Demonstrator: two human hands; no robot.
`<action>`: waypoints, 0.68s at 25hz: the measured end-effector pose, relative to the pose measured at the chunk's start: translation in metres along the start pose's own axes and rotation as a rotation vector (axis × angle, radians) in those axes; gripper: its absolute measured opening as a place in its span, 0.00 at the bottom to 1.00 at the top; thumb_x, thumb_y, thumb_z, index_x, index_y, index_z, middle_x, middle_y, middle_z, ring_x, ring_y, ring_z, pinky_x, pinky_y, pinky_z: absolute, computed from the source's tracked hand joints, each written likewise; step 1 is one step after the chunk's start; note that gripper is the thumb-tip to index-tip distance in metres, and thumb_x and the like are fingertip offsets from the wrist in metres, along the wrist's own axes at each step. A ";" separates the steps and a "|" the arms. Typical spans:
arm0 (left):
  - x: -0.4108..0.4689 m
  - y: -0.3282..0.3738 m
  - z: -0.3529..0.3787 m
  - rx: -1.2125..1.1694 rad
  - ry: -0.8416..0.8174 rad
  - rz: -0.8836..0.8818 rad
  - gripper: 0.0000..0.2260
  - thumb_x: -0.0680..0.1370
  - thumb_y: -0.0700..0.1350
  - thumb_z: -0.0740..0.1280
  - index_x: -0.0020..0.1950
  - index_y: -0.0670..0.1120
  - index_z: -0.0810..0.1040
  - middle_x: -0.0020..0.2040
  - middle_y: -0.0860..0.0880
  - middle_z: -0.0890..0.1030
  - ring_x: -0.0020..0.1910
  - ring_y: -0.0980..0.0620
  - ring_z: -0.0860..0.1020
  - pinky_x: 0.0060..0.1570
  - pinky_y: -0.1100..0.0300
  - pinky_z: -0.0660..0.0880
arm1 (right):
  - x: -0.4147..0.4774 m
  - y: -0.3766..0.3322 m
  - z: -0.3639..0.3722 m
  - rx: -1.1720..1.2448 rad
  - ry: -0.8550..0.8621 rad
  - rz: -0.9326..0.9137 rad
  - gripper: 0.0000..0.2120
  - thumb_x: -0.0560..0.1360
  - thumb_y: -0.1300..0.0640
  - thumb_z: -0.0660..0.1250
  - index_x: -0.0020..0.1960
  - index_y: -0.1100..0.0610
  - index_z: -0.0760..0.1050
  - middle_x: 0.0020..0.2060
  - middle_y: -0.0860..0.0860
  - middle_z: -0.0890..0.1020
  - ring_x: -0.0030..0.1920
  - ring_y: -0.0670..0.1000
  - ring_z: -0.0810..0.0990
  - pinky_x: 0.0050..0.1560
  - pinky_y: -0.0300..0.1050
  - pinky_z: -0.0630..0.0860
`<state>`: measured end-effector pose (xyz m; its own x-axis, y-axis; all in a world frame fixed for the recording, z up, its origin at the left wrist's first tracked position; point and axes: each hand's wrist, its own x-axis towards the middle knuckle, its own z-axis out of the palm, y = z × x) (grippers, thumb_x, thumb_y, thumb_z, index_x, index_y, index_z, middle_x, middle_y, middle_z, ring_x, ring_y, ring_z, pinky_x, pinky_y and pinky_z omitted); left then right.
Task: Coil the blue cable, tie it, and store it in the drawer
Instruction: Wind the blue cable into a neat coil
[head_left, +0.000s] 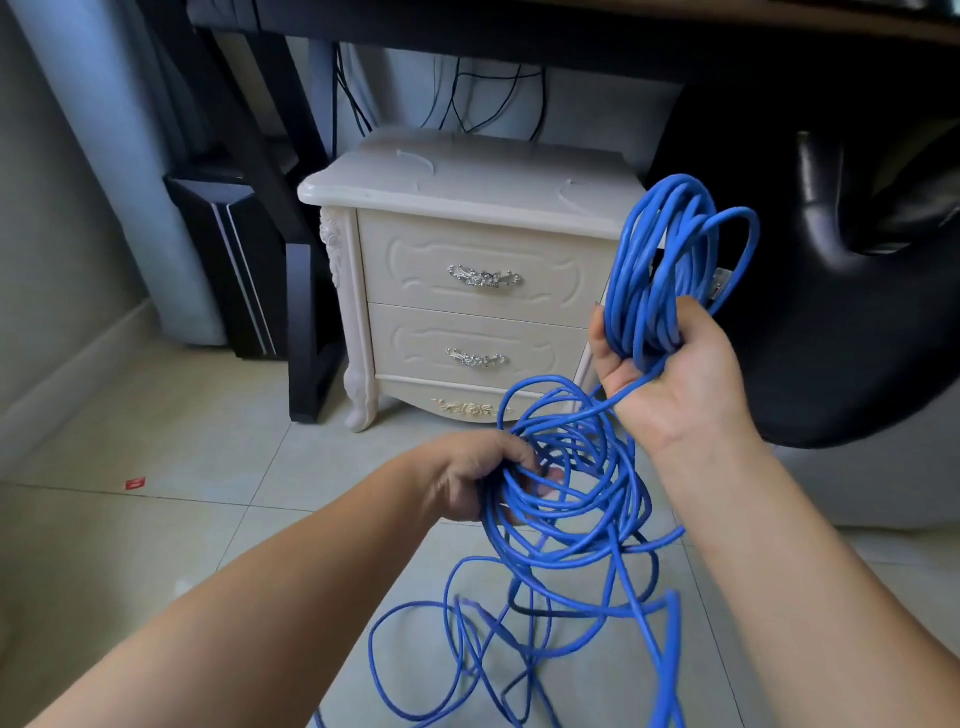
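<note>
A long blue cable (571, 525) runs between both hands. My right hand (675, 374) is raised and grips a bundle of several coiled loops that stand up above its fingers, with a clear plug showing behind them. My left hand (478, 483), lower and to the left, is closed on a loose tangle of loops. From there the cable spills down in messy loops onto the tiled floor. A cream nightstand (467, 182) stands just beyond the hands, with an upper drawer (415, 270) and a lower drawer (410, 343), both closed, each with a silver handle.
A black leather chair (857, 260) fills the right side. A dark desk spans the top, with black wires hanging behind the nightstand. A black computer tower (234, 260) and a desk leg stand at the left. A small red scrap (135, 484) lies on the floor.
</note>
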<state>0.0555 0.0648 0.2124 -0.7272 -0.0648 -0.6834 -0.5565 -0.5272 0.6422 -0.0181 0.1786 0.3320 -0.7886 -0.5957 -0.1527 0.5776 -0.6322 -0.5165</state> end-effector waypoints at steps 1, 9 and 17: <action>-0.002 0.002 0.000 -0.030 0.036 0.041 0.10 0.77 0.31 0.59 0.40 0.40 0.77 0.36 0.47 0.81 0.29 0.52 0.80 0.44 0.57 0.76 | 0.001 -0.001 0.000 -0.025 0.011 -0.015 0.11 0.77 0.66 0.58 0.36 0.60 0.68 0.28 0.55 0.77 0.28 0.53 0.81 0.32 0.44 0.80; -0.029 0.015 -0.013 -0.226 0.056 0.263 0.04 0.71 0.32 0.64 0.39 0.39 0.77 0.35 0.44 0.78 0.32 0.49 0.79 0.35 0.59 0.80 | -0.008 0.010 -0.022 -0.770 0.126 -0.507 0.12 0.75 0.68 0.58 0.42 0.52 0.68 0.28 0.47 0.72 0.27 0.48 0.80 0.32 0.44 0.76; -0.078 0.032 -0.008 0.256 0.173 0.513 0.11 0.73 0.40 0.65 0.30 0.44 0.77 0.36 0.45 0.80 0.34 0.52 0.79 0.36 0.64 0.74 | -0.003 0.001 -0.041 -1.136 0.300 -0.634 0.10 0.76 0.64 0.59 0.49 0.49 0.68 0.36 0.45 0.76 0.33 0.44 0.83 0.33 0.38 0.71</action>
<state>0.0972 0.0460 0.2835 -0.8646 -0.4054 -0.2970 -0.2468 -0.1723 0.9536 -0.0245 0.2003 0.2972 -0.9538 -0.1307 0.2705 -0.2832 0.0908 -0.9548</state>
